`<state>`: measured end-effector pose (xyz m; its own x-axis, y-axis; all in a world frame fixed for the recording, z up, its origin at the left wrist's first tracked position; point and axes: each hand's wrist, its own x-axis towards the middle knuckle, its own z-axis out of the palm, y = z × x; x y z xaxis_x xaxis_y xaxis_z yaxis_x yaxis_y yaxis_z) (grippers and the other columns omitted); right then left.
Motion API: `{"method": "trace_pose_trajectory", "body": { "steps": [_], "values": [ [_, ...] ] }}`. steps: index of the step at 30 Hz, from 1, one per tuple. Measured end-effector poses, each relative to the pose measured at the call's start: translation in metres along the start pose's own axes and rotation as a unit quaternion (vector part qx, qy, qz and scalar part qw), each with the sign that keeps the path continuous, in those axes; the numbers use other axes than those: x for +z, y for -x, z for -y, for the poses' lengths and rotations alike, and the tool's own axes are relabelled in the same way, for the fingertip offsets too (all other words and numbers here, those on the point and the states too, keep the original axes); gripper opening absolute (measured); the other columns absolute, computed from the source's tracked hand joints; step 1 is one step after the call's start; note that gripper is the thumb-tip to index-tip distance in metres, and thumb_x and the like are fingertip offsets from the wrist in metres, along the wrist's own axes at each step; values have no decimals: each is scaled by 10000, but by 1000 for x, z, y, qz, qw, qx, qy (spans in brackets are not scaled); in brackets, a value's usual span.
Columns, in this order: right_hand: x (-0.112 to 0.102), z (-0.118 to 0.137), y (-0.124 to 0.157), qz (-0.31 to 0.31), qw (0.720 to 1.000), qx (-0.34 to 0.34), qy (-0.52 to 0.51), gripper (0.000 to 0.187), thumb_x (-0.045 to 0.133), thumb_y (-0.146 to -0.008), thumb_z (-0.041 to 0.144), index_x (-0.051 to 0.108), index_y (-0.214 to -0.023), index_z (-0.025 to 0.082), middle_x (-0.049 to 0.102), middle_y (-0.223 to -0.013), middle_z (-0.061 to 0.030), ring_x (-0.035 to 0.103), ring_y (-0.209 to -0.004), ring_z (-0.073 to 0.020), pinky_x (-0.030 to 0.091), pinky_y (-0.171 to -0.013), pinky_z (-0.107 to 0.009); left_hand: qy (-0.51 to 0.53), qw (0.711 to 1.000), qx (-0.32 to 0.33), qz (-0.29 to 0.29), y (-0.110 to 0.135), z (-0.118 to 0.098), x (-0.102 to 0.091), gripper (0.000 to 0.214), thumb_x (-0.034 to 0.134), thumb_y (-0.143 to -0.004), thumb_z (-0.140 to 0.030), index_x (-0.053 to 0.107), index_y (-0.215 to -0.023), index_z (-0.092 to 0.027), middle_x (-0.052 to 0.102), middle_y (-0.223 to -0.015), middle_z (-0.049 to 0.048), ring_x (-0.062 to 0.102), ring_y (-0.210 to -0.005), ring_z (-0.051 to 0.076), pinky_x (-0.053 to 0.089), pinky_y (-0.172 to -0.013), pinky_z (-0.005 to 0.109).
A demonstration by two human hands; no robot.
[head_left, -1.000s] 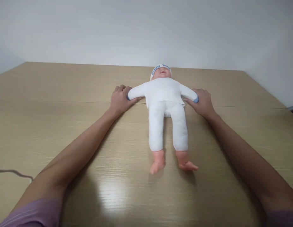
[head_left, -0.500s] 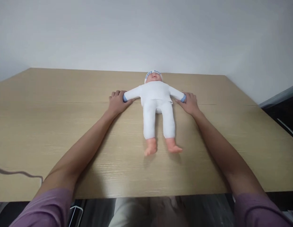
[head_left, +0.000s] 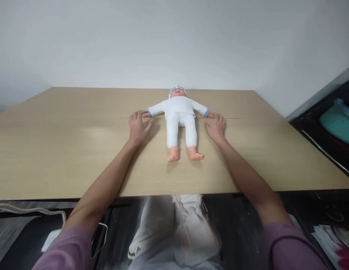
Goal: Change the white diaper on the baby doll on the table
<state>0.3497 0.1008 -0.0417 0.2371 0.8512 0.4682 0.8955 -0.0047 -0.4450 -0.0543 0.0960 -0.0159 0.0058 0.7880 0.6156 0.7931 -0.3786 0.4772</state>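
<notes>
A plain, pale grey wall (head_left: 174,41) is standing behind everything, looking smooth and matt. Before it, a wide wooden table (head_left: 64,157) is stretching across the view. Its light tan surface is showing a faint grain and a soft shine, and 1 thin seam (head_left: 233,118) is running across it from side to side. The person's 2 bare forearms (head_left: 105,183) are lying over the near edge, coming out of purple sleeves (head_left: 67,251).

On the table, 1 baby doll (head_left: 179,108) is lying on its back, about midway between the left hand (head_left: 138,127) and the right hand (head_left: 216,127). Its long axis is pointing straight away from the person: the head (head_left: 178,93) is lying toward the wall, the feet (head_left: 173,154) toward the near edge, and the arms are spreading sideways. So the doll is lying to the right of the left hand and to the left of the right hand, with neither hand being clearly nearer.

The left hand is resting palm-down, fingers loosely spread, grasping nothing. The right hand is also resting released, its fingers a little bent. Each is lying just beside 1 small doll hand (head_left: 145,115); whether fingertips are touching there, I cannot tell.

The doll is wearing white trousers (head_left: 172,131) and a white long-sleeved top, looking like soft, padded cloth. The pinkish feet are looking smooth, perhaps of plastic. A white cap (head_left: 177,87) is carrying blurred blue letters, and narrow blue cuffs (head_left: 206,112) are edging the sleeve ends.
</notes>
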Motion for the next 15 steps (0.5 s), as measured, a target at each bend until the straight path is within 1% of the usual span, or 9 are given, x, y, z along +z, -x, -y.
{"method": "trace_pose_trajectory", "body": {
  "steps": [2, 4, 6, 8, 9, 10, 12, 13, 15],
  "values": [
    [-22, 19, 19, -15, 998, -34, -56, 445, 699, -964, 289, 668, -1373, 118, 627, -1546, -260, 532, -1456, -391, 404, -1253, -581, 58, 997, 2, -50, 16, -33, -23, 389, 683, -1028, -410, 609, -1350, -205, 662, -1449, 175, 598, -1341, 332, 462, -1181, 509],
    [-52, 36, 50, -32, 986, -98, -134, 164, 640, -1025, 281, 720, -1127, 181, 722, -1394, -203, 625, -1357, -344, 456, -1213, -535, 124, 985, -19, -116, 48, -75, -47, 350, 628, -1092, -424, 593, -1378, -226, 658, -1460, 154, 647, -1269, 278, 531, -1086, 440],
    [-85, 47, 97, -37, 962, -173, -209, 169, 575, -1109, 324, 709, -1080, 226, 783, -1202, -121, 704, -1191, -289, 522, -1124, -482, 181, 969, -17, -165, 100, -115, -65, 285, 598, -1125, -390, 581, -1372, -248, 685, -1374, 117, 674, -1211, 241, 542, -1075, 417],
    [-113, 47, 161, -47, 950, -204, -231, 135, 605, -1121, 329, 716, -1100, 257, 783, -1074, -72, 725, -1060, -265, 558, -1026, -447, 242, 948, 13, -206, 169, -148, -73, 211, 612, -1112, -321, 588, -1316, -272, 696, -1197, 70, 701, -1082, 224, 564, -1013, 412],
    [-124, 43, 197, -51, 946, -219, -235, 100, 625, -1111, 295, 720, -1097, 268, 782, -1044, -62, 726, -1039, -262, 558, -1017, -445, 266, 945, 48, -185, 206, -159, -73, 229, 625, -1092, -280, 586, -1317, -281, 700, -1103, 49, 711, -987, 219, 580, -944, 403],
    [-132, 37, 232, -47, 940, -242, -237, 86, 637, -1096, 249, 717, -1075, 274, 781, -1005, -52, 730, -1025, -260, 553, -1037, -453, 271, 948, 94, -138, 243, -168, -73, 277, 642, -1063, -237, 589, -1330, -285, 715, -1045, 38, 719, -929, 220, 587, -896, 397],
    [-139, 19, 299, -26, 932, -264, -246, 102, 653, -1065, 193, 717, -1059, 273, 786, -940, -28, 731, -941, -245, 545, -1070, -473, 220, 964, 152, -6, 308, -180, -70, 324, 671, -1000, -166, 624, -1300, -280, 766, -1017, 41, 734, -906, 234, 564, -882, 414],
    [-139, 9, 327, -5, 937, -245, -249, 95, 655, -1059, 199, 718, -1044, 269, 787, -927, -28, 729, -911, -241, 548, -1051, -474, 190, 971, 137, 40, 333, -183, -68, 290, 673, -990, -161, 637, -1256, -274, 777, -1003, 39, 727, -893, 238, 541, -878, 421],
    [-133, -8, 370, 57, 951, -144, -266, 124, 639, -1073, 288, 721, -984, 257, 782, -920, -48, 728, -919, -251, 557, -981, -460, 159, 979, 27, 125, 368, -186, -64, 155, 648, -1022, -237, 660, -1176, -251, 785, -1034, 58, 708, -917, 254, 510, -898, 437]
  ]
}}
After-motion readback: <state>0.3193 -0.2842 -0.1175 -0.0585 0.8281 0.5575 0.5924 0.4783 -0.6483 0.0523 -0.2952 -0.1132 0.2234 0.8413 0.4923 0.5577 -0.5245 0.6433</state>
